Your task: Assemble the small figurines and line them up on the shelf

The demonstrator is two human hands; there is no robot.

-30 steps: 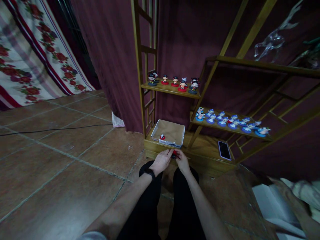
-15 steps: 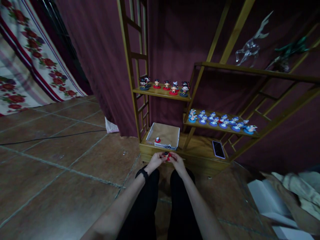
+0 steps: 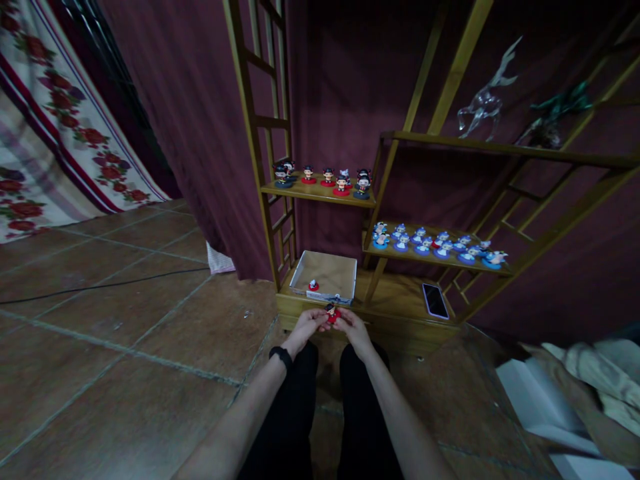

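A small figurine (image 3: 331, 313) with dark hair and a red base is held between both hands, just in front of the cabinet's low ledge. My left hand (image 3: 306, 327) grips its left side, fingers closed. On the other side, my right hand (image 3: 354, 328) pinches the red base. Just beyond them lies a shallow open box (image 3: 327, 269) on the bottom board. One white-and-red figurine (image 3: 313, 285) stands inside it, near the front left corner.
Several red- and dark-based figurines (image 3: 327, 177) stand on the upper left shelf, and several blue-purple ones (image 3: 423, 245) on the right shelf. A phone (image 3: 435, 301) lies on the bottom board. A glass deer (image 3: 484, 107) stands higher up. White boxes (image 3: 537, 400) lie at right.
The figurine in my hands now shows more of its red base and body between the fingers. My view has shifted slightly; the shelves and box appear a little lower.
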